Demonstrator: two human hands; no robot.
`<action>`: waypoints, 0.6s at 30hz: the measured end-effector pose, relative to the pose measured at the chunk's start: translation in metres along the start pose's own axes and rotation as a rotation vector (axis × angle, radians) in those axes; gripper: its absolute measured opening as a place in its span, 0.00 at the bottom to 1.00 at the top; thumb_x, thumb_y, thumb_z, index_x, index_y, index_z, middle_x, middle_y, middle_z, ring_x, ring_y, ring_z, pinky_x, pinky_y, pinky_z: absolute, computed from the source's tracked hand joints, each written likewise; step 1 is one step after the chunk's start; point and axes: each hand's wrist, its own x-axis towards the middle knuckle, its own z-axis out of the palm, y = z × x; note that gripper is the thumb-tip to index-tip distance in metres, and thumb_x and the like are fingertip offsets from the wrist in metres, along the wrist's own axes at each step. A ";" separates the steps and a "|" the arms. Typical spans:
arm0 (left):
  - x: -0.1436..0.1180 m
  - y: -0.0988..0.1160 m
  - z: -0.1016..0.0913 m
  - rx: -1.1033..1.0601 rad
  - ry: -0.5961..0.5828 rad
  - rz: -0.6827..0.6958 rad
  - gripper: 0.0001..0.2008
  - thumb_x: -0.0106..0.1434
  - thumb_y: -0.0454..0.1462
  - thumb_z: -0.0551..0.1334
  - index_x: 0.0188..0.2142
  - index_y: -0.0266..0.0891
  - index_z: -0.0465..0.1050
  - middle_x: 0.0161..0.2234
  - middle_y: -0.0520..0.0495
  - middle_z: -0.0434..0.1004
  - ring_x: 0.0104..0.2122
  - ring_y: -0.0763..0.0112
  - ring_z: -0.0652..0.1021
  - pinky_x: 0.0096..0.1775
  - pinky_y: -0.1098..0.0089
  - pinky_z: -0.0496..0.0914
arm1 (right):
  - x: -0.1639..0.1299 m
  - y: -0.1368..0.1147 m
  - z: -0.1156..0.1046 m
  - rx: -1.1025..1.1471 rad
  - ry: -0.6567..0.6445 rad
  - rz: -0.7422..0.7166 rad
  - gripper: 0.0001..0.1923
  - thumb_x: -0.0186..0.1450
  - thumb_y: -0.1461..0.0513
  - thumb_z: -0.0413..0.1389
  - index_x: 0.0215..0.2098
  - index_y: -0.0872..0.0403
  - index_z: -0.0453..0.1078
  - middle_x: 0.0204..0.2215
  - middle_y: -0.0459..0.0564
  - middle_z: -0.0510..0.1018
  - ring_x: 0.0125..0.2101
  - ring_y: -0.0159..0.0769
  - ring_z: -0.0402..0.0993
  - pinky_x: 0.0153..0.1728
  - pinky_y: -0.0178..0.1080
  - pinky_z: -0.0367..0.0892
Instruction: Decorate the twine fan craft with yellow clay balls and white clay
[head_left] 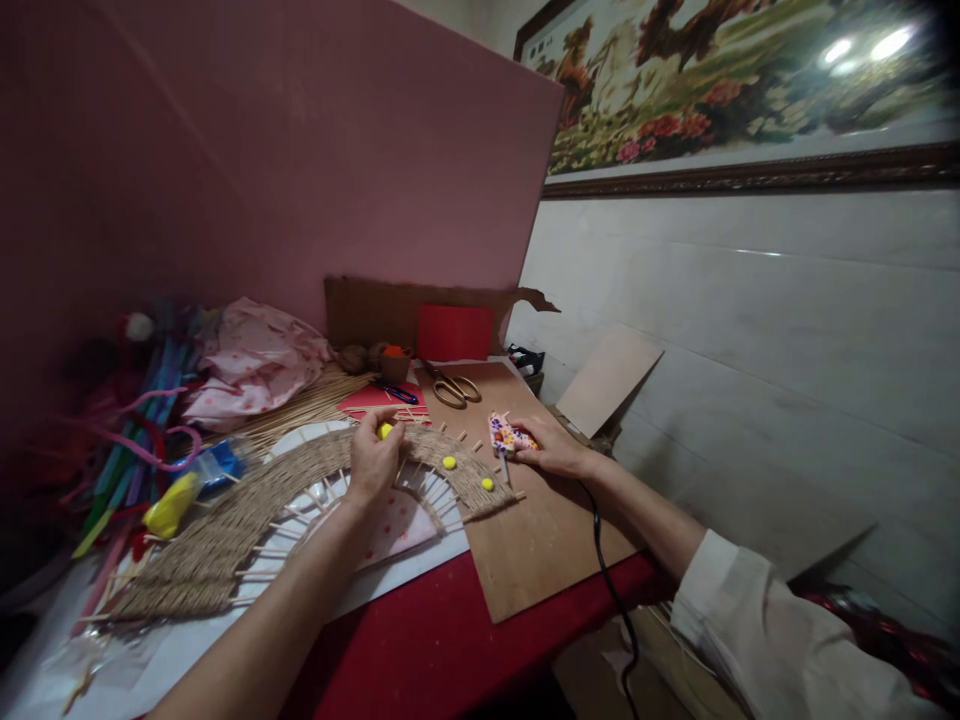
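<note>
Left hand [373,462] over the top of a woven jute arch [247,510], fingers curled and pinching a small yellow ball [385,430] against the weave near the crest. Two more yellow dots, [449,462] and [487,484], already sitting on the right-hand slope of the arch, a little apart from each other. Thin wooden sticks [431,482] poking out like spokes from the inner and outer edges of the weave, over a white sheet [420,565]. Right hand [551,448] closed around a glue gun with a flowered body [507,436], nozzle pointing down and just beside the right end of the arch; black cord [611,585] running from it off the front of the bench. Under the gun, a brown board [536,540] lying flat on the red bench [427,650]. Behind, near the far edge of the board, gold-handled scissors [454,389], a blue-handled tool [397,392] on red paper, and a small cup with an orange top [394,361]. To the left, a crumpled pink dotted cloth [251,368], a heap of coloured pipe cleaners [131,425], and a yellow and blue bundle [187,485]. Pink panel [262,170] standing upright at the back, framed picture [739,90] on the wall at right.
</note>
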 end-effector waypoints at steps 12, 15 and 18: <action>-0.009 0.016 0.001 -0.275 -0.269 -0.179 0.22 0.45 0.47 0.69 0.33 0.34 0.70 0.24 0.49 0.74 0.19 0.76 0.71 0.22 0.74 0.64 | -0.004 -0.080 -0.027 0.069 0.419 0.033 0.09 0.62 0.63 0.51 0.28 0.55 0.72 0.30 0.51 0.76 0.32 0.37 0.72 0.35 0.38 0.64; -0.011 0.021 0.000 -0.429 -0.345 -0.257 0.25 0.46 0.49 0.69 0.37 0.33 0.73 0.26 0.49 0.74 0.19 0.77 0.70 0.19 0.76 0.60 | 0.008 -0.115 -0.007 0.299 0.475 -0.078 0.05 0.58 0.68 0.53 0.26 0.54 0.70 0.27 0.48 0.75 0.29 0.34 0.70 0.31 0.35 0.64; -0.012 0.025 0.000 -0.512 -0.385 -0.293 0.25 0.46 0.47 0.70 0.40 0.33 0.74 0.25 0.50 0.72 0.19 0.80 0.68 0.19 0.77 0.59 | 0.022 -0.134 0.013 0.433 0.520 -0.139 0.05 0.59 0.68 0.53 0.31 0.54 0.69 0.30 0.48 0.74 0.28 0.32 0.70 0.29 0.34 0.65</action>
